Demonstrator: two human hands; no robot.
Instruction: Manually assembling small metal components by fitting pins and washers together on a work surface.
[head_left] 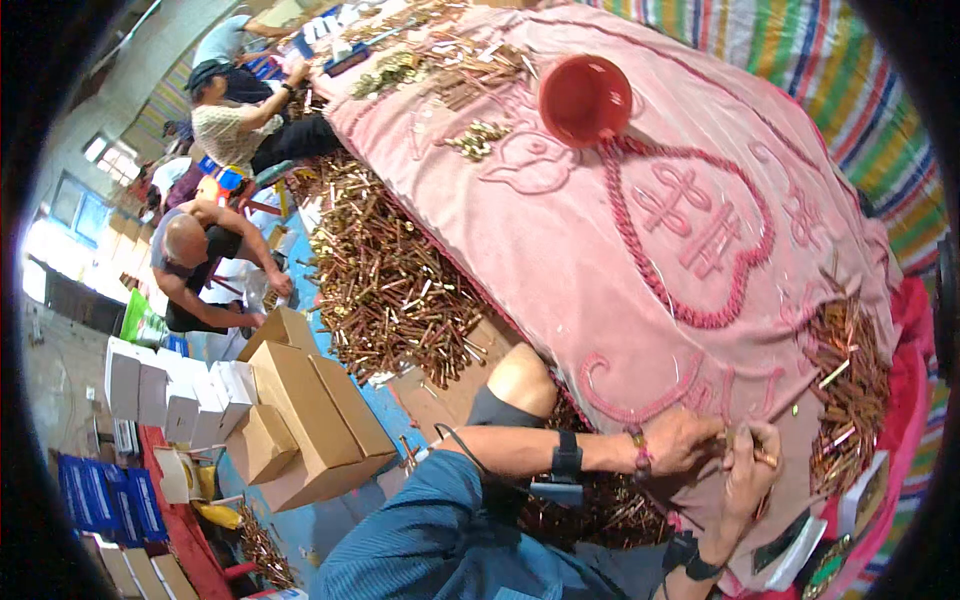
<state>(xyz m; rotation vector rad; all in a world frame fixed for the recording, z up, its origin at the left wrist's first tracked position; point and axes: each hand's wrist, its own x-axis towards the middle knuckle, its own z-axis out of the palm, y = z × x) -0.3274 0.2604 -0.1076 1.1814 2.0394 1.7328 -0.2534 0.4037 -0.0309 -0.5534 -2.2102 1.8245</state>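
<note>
My left hand [682, 441] and my right hand [750, 470] meet at the lower right, close above the edge of a pink cloth. Both have their fingers closed around a short brown stick [767, 459], mostly hidden by the fingers. A red braided bracelet [640, 452] and a black band [567, 456] circle my left arm; another black band [692, 556] is on my right wrist. To the right of my hands lies a heap of similar brown sticks [848, 385] on the pink cloth [560, 270].
A reddish-brown plastic pot [585, 100] rests on the cloth at the back. A large pile of brown sticks [390, 270] covers the ground left of it. Cardboard boxes [320, 420] and white boxes [190, 395] stand farther left. Several people sit working, one bent forward [185, 240].
</note>
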